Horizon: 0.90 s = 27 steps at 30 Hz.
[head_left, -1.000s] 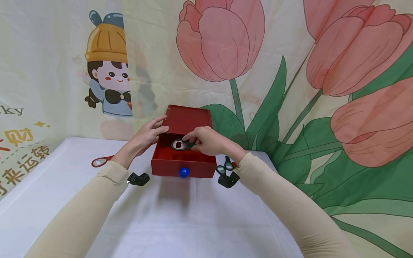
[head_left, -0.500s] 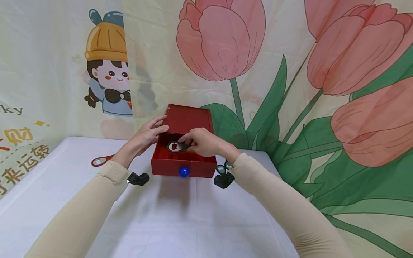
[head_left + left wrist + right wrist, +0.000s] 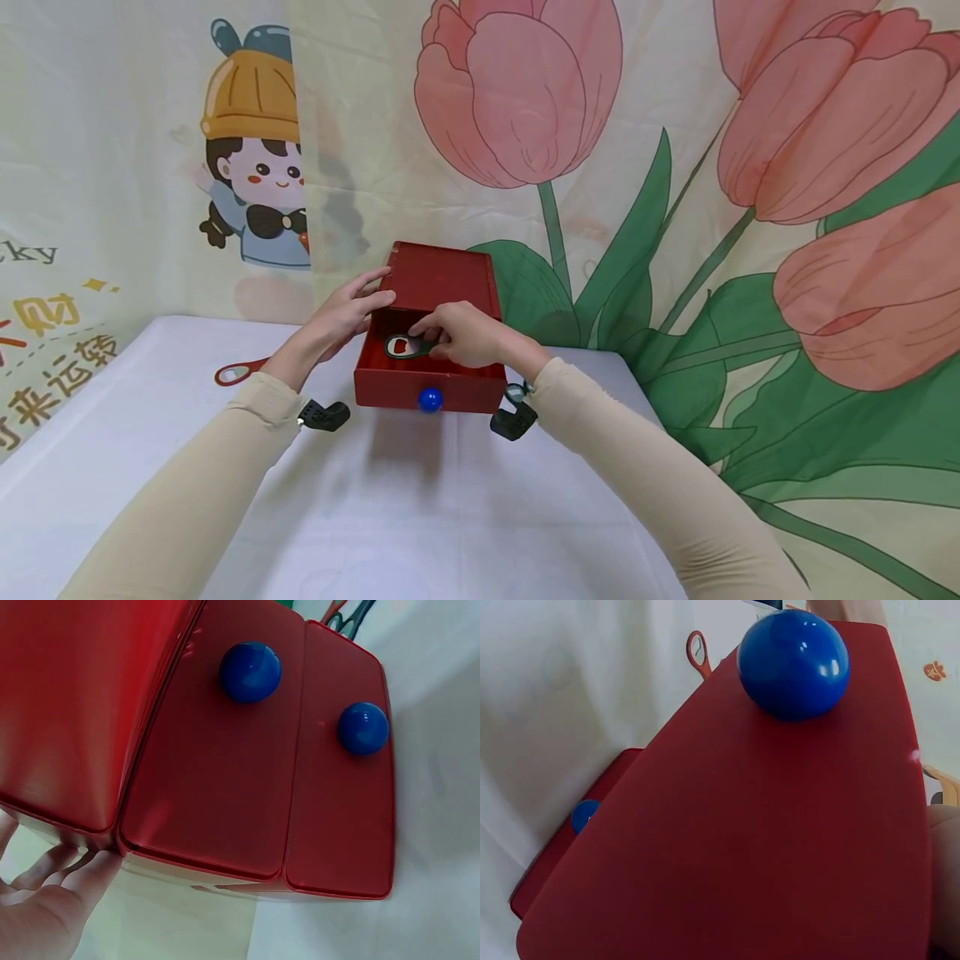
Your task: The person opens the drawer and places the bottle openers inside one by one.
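A red cabinet [image 3: 442, 275] with blue knobs stands on the table, its top drawer [image 3: 390, 390] pulled out. Over that drawer my right hand [image 3: 472, 333] pinches a black-rimmed bottle opener [image 3: 412, 345] by its handle end, the metal head pointing left. Whether the opener touches the drawer floor, I cannot tell. My left hand [image 3: 337, 321] rests against the cabinet's upper left side, fingers extended along it. In the left wrist view, fingertips touch the side wall, and two closed lower drawers [image 3: 217, 772] show. The pulled-out drawer's front [image 3: 765, 840] hides most of the right hand in the right wrist view.
Left of the cabinet lies a red-rimmed bottle opener [image 3: 232, 374], partly behind my left forearm. Dark-handled scissors [image 3: 515, 392] lie to the right, mostly covered by my right wrist and its camera [image 3: 513, 422]. A printed curtain [image 3: 525, 100] hangs behind the white table [image 3: 465, 517].
My right hand has moved a little left and toward the drawer's front, carrying the black-rimmed bottle opener lower. The left hand and cabinet stay in place.
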### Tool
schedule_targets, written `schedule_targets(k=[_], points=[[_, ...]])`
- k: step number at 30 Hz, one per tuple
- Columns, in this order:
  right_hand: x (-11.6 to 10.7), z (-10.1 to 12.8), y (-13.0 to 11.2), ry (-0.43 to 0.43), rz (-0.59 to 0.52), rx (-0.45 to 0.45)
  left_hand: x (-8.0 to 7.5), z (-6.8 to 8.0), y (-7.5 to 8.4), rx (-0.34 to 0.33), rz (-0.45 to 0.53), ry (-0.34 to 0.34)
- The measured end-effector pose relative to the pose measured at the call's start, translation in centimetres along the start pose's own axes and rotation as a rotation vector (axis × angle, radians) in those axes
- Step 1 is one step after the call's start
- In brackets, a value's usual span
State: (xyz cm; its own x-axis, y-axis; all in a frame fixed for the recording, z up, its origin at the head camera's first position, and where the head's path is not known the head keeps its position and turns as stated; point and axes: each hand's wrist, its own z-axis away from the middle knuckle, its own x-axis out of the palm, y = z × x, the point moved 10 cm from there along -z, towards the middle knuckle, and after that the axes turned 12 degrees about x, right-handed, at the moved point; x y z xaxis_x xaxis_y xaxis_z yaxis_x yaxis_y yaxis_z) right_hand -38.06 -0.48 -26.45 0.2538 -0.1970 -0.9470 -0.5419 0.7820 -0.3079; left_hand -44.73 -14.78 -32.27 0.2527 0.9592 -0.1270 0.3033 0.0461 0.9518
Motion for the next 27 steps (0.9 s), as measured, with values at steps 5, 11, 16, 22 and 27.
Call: schedule_targets(k=[5,11,16,22,27], points=[[0.3,-0.1,0.0,-0.002,-0.004,0.010,0.2,-0.1,0.1,0.002,0.016,-0.002],[0.8,-0.4,-0.3,-0.018,-0.006,-0.006,0.2,-0.1,0.1,0.000,0.016,-0.003],[1.1,-0.5,-0.6,-0.029,-0.003,-0.008,0.1,0.0,0.1,0.000,0.009,-0.004],[1.8,-0.7,-0.5,-0.055,0.000,-0.006,0.0,0.2,0.0,0.001,-0.001,-0.003],[2.0,-0.9,-0.4,-0.073,0.000,-0.008,0.1,0.3,0.1,0.004,0.006,-0.001]])
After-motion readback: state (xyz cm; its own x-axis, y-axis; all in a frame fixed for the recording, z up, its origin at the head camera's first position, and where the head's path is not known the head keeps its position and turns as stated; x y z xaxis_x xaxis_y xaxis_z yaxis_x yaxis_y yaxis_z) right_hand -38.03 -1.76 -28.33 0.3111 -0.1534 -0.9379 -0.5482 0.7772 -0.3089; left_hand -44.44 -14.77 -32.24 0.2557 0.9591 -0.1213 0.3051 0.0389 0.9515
